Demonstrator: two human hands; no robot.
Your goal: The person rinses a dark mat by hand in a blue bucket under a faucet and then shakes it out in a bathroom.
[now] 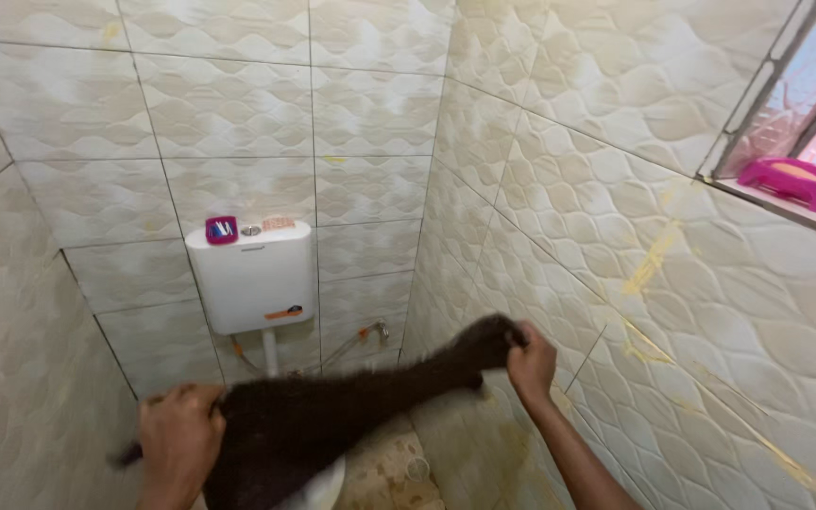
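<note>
My left hand [179, 442] is clenched on one end of a dark brown towel [332, 420], my right hand [532, 362] pinching the other end up by the tiled wall [672, 283]. Towel stretched between both grips, hanging over the toilet bowl [325, 486]. White cistern [252, 279] behind, pink soap dish [798, 179] on the window ledge.

On top of the white cistern [252, 279], at its left end, sits a small pink packet [221, 229] with a dark blue panel. Low on the cistern's front, towards its right edge, there's a little orange label [284, 313].
</note>
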